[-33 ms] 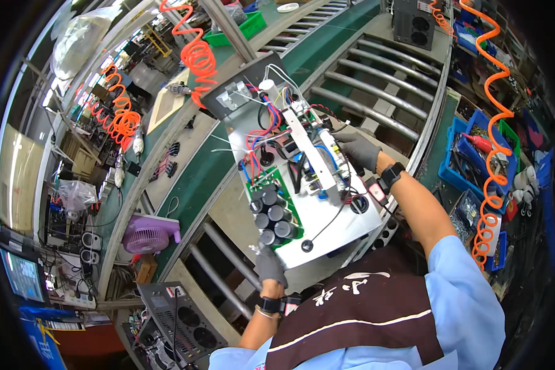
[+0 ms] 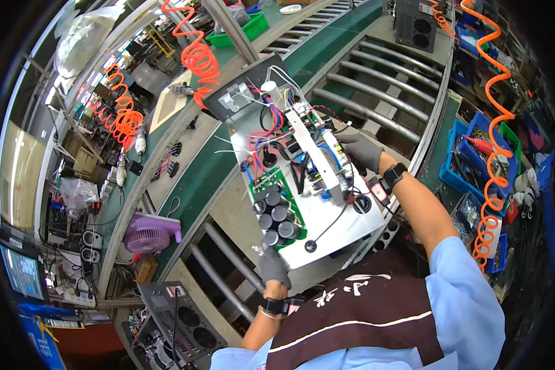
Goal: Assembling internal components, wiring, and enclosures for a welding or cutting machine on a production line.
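An open electronics chassis (image 2: 342, 229) with a white metal base and a dark end panel (image 2: 243, 92) sits in front of me on the conveyor. My left hand (image 2: 272, 270), in a grey glove, grips its near left corner. On the far right side, my right hand (image 2: 362, 152), also gloved, holds the edge beside the circuit parts, its fingertips partly hidden. Several black capacitors (image 2: 279, 216) stand on a green board (image 2: 293, 200) close to my left hand. A long metal bar (image 2: 314, 154) crosses the middle, with red, blue and white wires (image 2: 271, 120) around it.
Metal rollers (image 2: 376, 92) run off to the far right. A purple fan (image 2: 149, 237) stands at the left. Below it is another unit (image 2: 185, 320) with its dark fan panel showing. Orange coiled hoses (image 2: 496, 117) hang on both sides; blue parts bins (image 2: 459, 157) line the right.
The chassis and both hands appear slightly lower and to the right in the picture. My grip looks the same.
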`<state>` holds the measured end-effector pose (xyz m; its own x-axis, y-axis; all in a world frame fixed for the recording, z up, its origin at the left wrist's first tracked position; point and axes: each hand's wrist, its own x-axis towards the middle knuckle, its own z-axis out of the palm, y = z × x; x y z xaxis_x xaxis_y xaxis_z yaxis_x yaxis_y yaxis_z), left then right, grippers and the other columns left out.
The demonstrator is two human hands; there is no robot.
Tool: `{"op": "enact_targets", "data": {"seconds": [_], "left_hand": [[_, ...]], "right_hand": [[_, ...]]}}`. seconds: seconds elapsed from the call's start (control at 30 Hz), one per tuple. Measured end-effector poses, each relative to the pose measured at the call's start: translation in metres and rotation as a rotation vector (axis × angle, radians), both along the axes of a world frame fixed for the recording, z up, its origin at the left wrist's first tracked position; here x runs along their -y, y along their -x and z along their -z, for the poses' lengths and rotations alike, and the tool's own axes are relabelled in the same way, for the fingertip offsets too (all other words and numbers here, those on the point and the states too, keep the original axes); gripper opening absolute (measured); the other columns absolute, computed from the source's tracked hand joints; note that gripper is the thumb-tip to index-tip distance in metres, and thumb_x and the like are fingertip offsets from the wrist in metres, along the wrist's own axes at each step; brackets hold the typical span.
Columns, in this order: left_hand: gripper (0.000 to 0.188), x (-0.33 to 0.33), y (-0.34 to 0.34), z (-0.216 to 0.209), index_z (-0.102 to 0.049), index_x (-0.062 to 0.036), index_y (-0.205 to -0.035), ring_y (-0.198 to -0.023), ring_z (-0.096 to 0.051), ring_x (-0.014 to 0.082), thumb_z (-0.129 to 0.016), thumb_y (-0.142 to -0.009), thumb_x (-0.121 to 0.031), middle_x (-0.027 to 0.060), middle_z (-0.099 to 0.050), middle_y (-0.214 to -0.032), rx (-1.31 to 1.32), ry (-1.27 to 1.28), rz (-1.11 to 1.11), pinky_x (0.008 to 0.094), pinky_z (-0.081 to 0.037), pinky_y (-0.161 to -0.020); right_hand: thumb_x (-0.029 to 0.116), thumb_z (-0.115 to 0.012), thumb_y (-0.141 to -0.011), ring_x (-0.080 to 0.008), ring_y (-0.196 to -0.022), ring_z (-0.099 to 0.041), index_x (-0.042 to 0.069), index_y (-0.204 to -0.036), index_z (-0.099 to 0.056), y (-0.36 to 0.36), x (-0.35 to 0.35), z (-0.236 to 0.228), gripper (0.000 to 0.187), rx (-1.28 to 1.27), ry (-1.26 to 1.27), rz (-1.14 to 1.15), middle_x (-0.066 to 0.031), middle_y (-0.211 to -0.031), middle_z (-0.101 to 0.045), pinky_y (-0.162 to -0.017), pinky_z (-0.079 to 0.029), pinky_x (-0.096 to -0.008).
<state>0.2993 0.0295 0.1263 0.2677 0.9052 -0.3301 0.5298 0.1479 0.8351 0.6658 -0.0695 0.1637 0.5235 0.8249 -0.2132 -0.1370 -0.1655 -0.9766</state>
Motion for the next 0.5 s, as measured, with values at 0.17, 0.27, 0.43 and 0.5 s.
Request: {"op": "enact_targets", "data": {"seconds": [0.17, 0.27, 0.43, 0.5], "left_hand": [[0.024, 0.012, -0.009, 0.002, -0.057, -0.0151, -0.082, -0.050, -0.040, 0.0102, -0.049, -0.098, -0.031, -0.0052, -0.042, -0.063, 0.498, 0.374, -0.254, 0.0293, -0.027, -0.045], [0.022, 0.002, -0.011, 0.024, -0.056, -0.0158, -0.087, -0.056, -0.045, 0.0094, -0.050, -0.098, -0.033, -0.0060, -0.046, -0.065, 0.515, 0.362, -0.245, 0.0283, -0.035, -0.049], [0.042, -0.026, 0.027, 0.049, -0.062, -0.0215, -0.100, -0.055, -0.049, 0.0138, -0.036, -0.099, -0.055, -0.0022, -0.054, -0.069, 0.413, 0.289, -0.192, 0.0320, -0.039, -0.047], [0.035, -0.018, 0.050, 0.054, -0.059, -0.0147, -0.113, -0.076, -0.056, 0.0159, -0.043, -0.100, -0.043, 0.0022, -0.058, -0.094, 0.419, 0.520, -0.120, 0.0342, -0.044, -0.071]], "right_hand": [[0.019, -0.061, -0.089, -0.0138, -0.094, -0.060, 0.009, -0.132, -0.061, -0.010, 0.013, -0.019, 0.043, 0.290, 0.073, -0.099, -0.0063, -0.113, -0.068, -0.081, -0.049, -0.0288], [0.025, -0.059, -0.091, -0.0136, -0.093, -0.059, 0.005, -0.142, -0.049, -0.017, 0.046, -0.017, 0.055, 0.174, 0.098, -0.025, -0.0075, -0.111, -0.066, -0.078, -0.050, -0.0290], [0.030, -0.059, -0.090, -0.0133, -0.088, -0.060, 0.004, -0.142, -0.048, 0.004, 0.148, 0.009, 0.059, 0.060, -0.068, 0.220, -0.0067, -0.109, -0.068, -0.079, -0.050, -0.0318], [0.031, -0.061, -0.091, -0.0136, -0.086, -0.061, 0.004, -0.138, -0.053, 0.033, 0.202, 0.029, 0.055, -0.042, -0.104, 0.202, -0.0080, -0.109, -0.069, -0.078, -0.051, -0.0312]]}}
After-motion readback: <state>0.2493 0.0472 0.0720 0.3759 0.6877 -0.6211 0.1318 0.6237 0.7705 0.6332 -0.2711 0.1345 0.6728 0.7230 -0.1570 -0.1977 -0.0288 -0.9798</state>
